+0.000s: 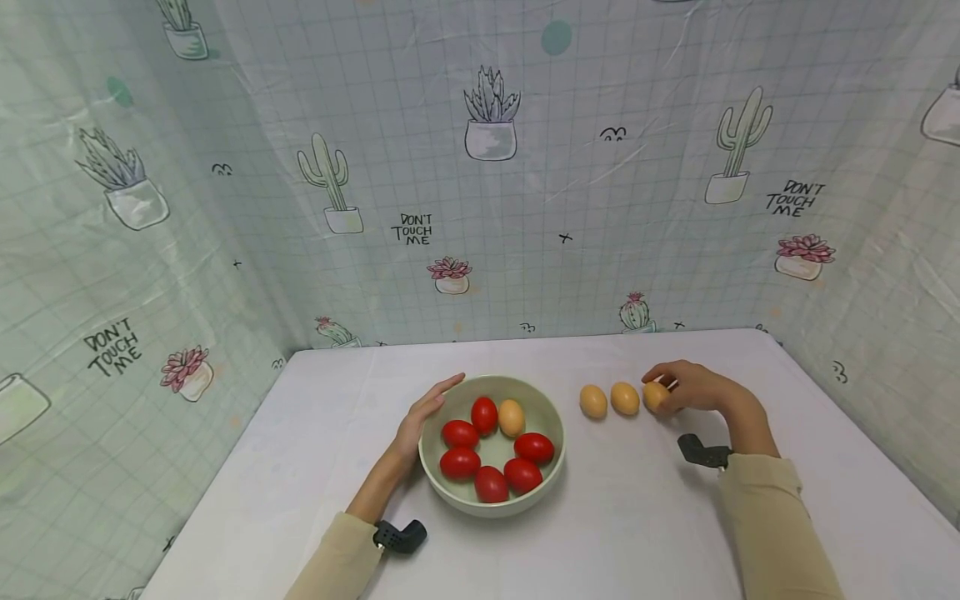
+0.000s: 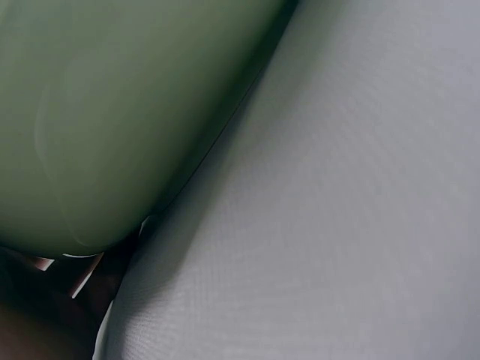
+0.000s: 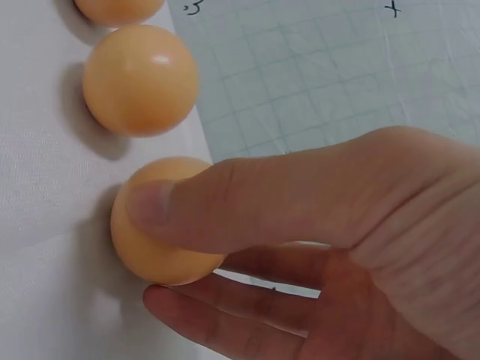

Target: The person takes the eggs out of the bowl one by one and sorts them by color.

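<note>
A pale green bowl (image 1: pixel 495 508) stands on the table, holding several glossy red egg-shaped pieces (image 1: pixel 460 463) and one orange-yellow egg (image 1: pixel 512 418). Along the bowl's left side rests my left hand (image 1: pixel 415 423), its fingers extended against the outer wall; the left wrist view shows mostly the bowl's wall (image 2: pixel 112 112), with the hand dark in the corner. To the right of the bowl, my right hand (image 1: pixel 693 387) pinches an orange-yellow egg (image 3: pixel 165 259), thumb across its near face and fingers behind. That egg is at table level, at the right end of a row.
Two more orange-yellow eggs (image 1: pixel 593 402) (image 1: pixel 625 398) lie between the bowl and my right hand. The white table (image 1: pixel 600 533) ends at a printed cloth backdrop (image 1: pixel 525 250), which also rises along both sides.
</note>
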A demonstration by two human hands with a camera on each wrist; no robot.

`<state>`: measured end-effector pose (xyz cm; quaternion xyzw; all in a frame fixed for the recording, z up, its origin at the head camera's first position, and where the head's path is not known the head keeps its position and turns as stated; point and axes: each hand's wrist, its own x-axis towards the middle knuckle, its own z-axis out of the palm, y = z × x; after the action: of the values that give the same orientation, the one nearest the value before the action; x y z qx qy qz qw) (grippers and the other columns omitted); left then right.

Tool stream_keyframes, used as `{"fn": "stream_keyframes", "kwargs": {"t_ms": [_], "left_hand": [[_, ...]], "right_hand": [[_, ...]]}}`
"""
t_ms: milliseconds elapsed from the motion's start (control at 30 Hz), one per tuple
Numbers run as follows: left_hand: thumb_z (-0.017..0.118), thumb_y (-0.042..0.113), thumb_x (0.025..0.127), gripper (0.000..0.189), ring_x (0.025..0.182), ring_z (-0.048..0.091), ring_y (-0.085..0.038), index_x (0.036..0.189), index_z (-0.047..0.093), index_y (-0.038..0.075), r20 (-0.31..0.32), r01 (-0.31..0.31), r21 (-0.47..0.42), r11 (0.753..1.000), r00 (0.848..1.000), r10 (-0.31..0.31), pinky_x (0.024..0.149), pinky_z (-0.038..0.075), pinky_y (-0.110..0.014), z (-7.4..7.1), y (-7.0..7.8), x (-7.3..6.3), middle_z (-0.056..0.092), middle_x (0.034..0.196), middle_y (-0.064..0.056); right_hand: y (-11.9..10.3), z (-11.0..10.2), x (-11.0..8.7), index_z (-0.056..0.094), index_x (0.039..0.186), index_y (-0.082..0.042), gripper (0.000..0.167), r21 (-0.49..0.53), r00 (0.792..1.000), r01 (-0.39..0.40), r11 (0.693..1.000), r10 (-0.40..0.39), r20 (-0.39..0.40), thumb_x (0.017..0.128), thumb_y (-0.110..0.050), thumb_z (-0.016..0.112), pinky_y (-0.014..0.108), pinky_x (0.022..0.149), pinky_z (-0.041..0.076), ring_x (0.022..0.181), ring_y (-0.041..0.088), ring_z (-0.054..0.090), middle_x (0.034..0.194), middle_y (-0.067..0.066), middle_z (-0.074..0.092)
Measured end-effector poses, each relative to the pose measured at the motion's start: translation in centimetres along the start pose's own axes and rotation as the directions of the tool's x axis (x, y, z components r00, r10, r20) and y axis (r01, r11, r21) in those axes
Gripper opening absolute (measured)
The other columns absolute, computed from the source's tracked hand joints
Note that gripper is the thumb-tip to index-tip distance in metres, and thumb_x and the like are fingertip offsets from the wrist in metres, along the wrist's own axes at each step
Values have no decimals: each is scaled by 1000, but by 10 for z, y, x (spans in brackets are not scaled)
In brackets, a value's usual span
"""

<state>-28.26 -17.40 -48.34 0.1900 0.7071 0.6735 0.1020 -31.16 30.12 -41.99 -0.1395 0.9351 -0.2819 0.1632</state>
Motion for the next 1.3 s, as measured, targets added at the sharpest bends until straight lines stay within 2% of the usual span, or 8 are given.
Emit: {"fn": "stream_keyframes", "kwargs": {"t_ms": [200, 433, 500, 600, 800, 867, 1133, 1300], "left_hand": [[23, 25, 110, 56, 157, 29, -28, 163, 30, 9, -2, 1, 1, 1000, 1000, -1, 116, 36, -14, 0, 0, 0, 32, 169, -6], [23, 26, 110, 54, 158, 29, -27, 161, 35, 16, -13, 12, 8, 1000, 1000, -12, 128, 27, -41, 1, 1, 0, 31, 170, -7], [22, 27, 110, 55, 158, 28, -28, 162, 33, 14, -7, 7, 9, 1000, 1000, -7, 128, 26, -42, 0, 0, 0, 30, 170, -8], [22, 27, 110, 56, 158, 28, -28, 163, 31, 12, -4, 4, 19, 1000, 1000, -4, 128, 28, -37, 0, 0, 0, 29, 171, -8], [22, 25, 110, 55, 158, 29, -27, 162, 31, 10, -5, 0, 12, 1000, 1000, 0, 119, 35, -19, 0, 0, 0, 29, 171, -8], [22, 25, 110, 55, 158, 29, -28, 162, 31, 10, -5, -2, 9, 1000, 1000, 2, 119, 35, -18, 0, 0, 0, 29, 171, -9], [23, 26, 110, 53, 157, 31, -28, 160, 38, 19, -16, 0, 18, 1000, 1000, 0, 128, 28, -43, 0, 0, -1, 30, 170, -8], [23, 27, 110, 53, 157, 30, -28, 160, 38, 19, -19, 5, 15, 1000, 1000, -5, 128, 26, -46, 0, 0, -2, 32, 170, -6]], "right_hand": [[-1, 0, 1, 58, 139, 1, 63, -5, 1000, -20, 1000, 20, 1, 81, -13, 76, 50, 90, 54, 103, 31, 62, 130, 32, 58], [-1, 2, 2, 57, 140, 0, 60, 3, 999, -26, 1000, 26, -28, 84, -13, 75, 54, 92, 54, 105, 34, 62, 131, 31, 59], [-1, 2, 2, 57, 140, 0, 59, 4, 999, -31, 1000, 31, -24, 85, -14, 75, 53, 91, 54, 103, 32, 62, 130, 31, 60], [0, 1, 2, 57, 140, 0, 59, 9, 999, -37, 999, 37, -12, 85, -15, 74, 50, 90, 55, 100, 29, 63, 130, 31, 59], [0, 1, 1, 55, 141, 0, 62, 13, 998, -55, 998, 55, 4, 85, -15, 75, 50, 90, 56, 101, 30, 64, 133, 33, 57], [-1, 0, 1, 54, 142, 1, 64, 11, 998, -55, 998, 55, 7, 84, -15, 76, 50, 90, 56, 101, 30, 64, 133, 34, 57], [-4, -2, -2, 52, 143, 1, 66, 9, 998, -54, 998, 54, 15, 84, -15, 76, 49, 89, 56, 98, 28, 65, 133, 34, 57], [-3, 0, -2, 52, 143, 0, 65, 20, 998, -54, 998, 54, 15, 84, -15, 76, 49, 90, 56, 100, 29, 65, 134, 34, 56]]}}
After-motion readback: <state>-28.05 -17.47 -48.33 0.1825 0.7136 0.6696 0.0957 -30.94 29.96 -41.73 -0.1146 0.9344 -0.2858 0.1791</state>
